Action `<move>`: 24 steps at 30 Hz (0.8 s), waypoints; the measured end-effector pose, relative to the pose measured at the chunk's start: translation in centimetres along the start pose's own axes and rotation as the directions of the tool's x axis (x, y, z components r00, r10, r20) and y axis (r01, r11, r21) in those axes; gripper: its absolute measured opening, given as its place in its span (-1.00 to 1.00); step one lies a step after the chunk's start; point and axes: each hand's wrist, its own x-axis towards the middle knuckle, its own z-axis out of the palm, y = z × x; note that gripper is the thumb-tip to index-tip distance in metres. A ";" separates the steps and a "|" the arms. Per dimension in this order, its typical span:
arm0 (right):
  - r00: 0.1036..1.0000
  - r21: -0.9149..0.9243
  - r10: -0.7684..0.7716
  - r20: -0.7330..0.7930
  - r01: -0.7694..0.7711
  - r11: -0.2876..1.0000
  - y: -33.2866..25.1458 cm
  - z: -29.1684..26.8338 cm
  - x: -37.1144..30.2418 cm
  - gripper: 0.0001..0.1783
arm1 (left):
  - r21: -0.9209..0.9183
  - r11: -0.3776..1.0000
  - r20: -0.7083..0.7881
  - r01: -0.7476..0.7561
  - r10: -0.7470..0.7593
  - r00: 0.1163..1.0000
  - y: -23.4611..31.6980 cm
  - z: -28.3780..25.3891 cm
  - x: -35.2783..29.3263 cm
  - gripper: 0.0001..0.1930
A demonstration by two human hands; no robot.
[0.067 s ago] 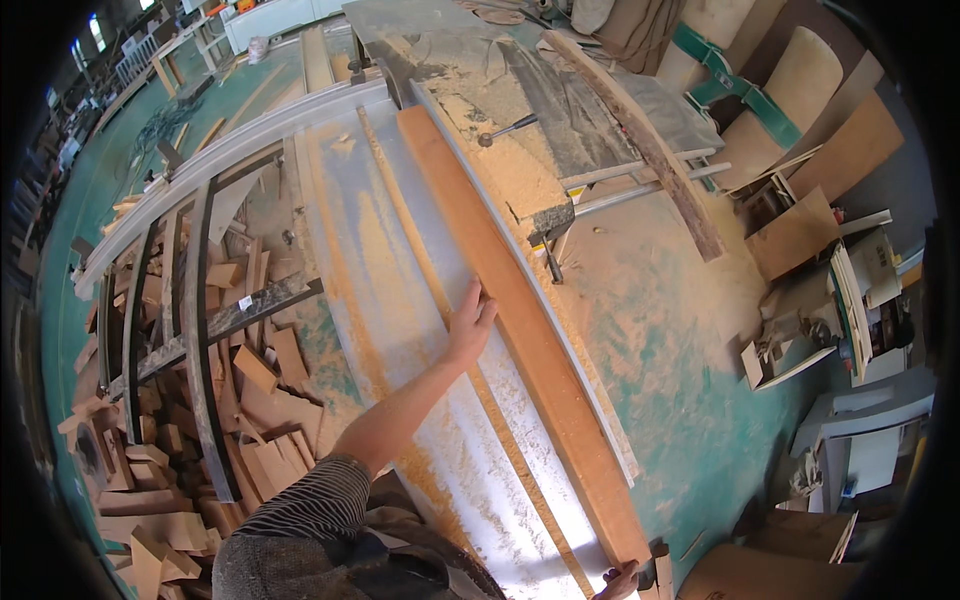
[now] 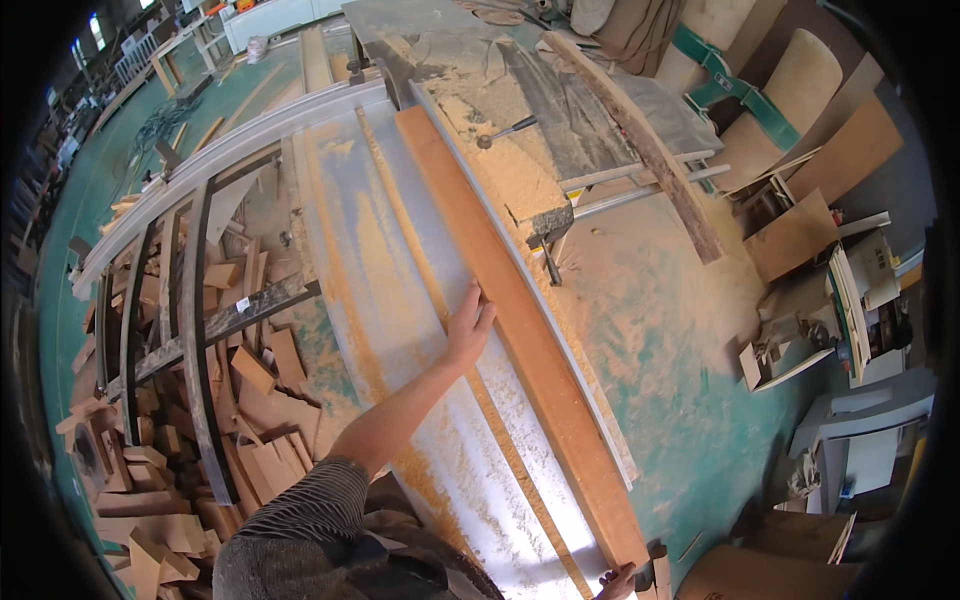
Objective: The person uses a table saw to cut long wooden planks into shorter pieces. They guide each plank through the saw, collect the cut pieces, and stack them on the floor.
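Observation:
A long reddish-brown wooden board (image 2: 500, 290) lies on the metal saw table (image 2: 400, 290), alongside a pale straight fence (image 2: 570, 345). My left hand (image 2: 469, 328) presses the board's left side around its middle, the thumb at the top edge and the fingers stretched out along the side. At the near end of the board, my right hand (image 2: 617, 581) has its fingers curled round the end corner. That hand is partly cut off by the picture's lower edge. A sawdust-filled slot (image 2: 505, 440) runs along the table to the left of the board.
Wood offcuts (image 2: 165, 500) lie heaped at left below a dark metal frame (image 2: 200, 330). Beyond the fence are a sawdust-covered machine top (image 2: 510, 150) with a black-handled lever (image 2: 510, 130) and a long rough plank (image 2: 640, 140). Panels and scraps (image 2: 800, 240) lean at right.

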 end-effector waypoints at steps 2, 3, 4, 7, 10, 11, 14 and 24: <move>0.999 0.090 -0.017 0.028 0.014 0.996 -0.8 0.0 -1.2 -0.47 | 0.029 0.998 0.008 -0.050 0.050 0.999 0.1 0.1 -0.2 -0.57; 0.999 0.073 -0.021 0.041 0.018 0.997 -1.3 0.2 -1.3 -0.47 | 0.052 0.997 0.012 -0.051 0.051 0.999 0.2 0.2 -0.3 -0.59; 0.998 0.055 -0.028 0.052 0.025 0.998 -1.9 0.5 -1.4 -0.47 | 0.076 0.996 0.017 -0.053 0.052 0.998 0.6 0.1 -0.2 -0.61; 0.994 0.004 -0.041 0.098 0.041 0.999 -3.0 1.1 -1.8 -0.47 | 0.115 0.993 0.002 0.008 -0.008 1.000 0.5 0.2 0.0 -0.65; 0.985 -0.034 -0.064 0.158 0.070 0.997 -4.1 2.1 -2.4 -0.47 | 0.153 0.988 -0.017 -0.030 0.033 0.999 -0.7 -0.4 1.4 -0.65; 0.983 -0.040 -0.066 0.171 0.074 0.996 -4.5 2.4 -2.9 -0.47 | 0.163 0.984 -0.011 -0.071 0.074 0.997 -1.1 -0.6 2.5 -0.65; 0.981 -0.103 -0.034 0.192 0.054 0.993 -6.3 4.1 -4.3 -0.47 | 0.150 0.984 -0.064 -0.100 0.111 0.992 -1.8 -1.3 4.8 -0.66; 0.981 -0.166 -0.079 0.178 0.109 0.980 -8.5 7.0 -7.1 -0.48 | 0.347 0.937 -0.031 -0.047 0.062 0.998 -4.8 -2.2 6.1 -0.63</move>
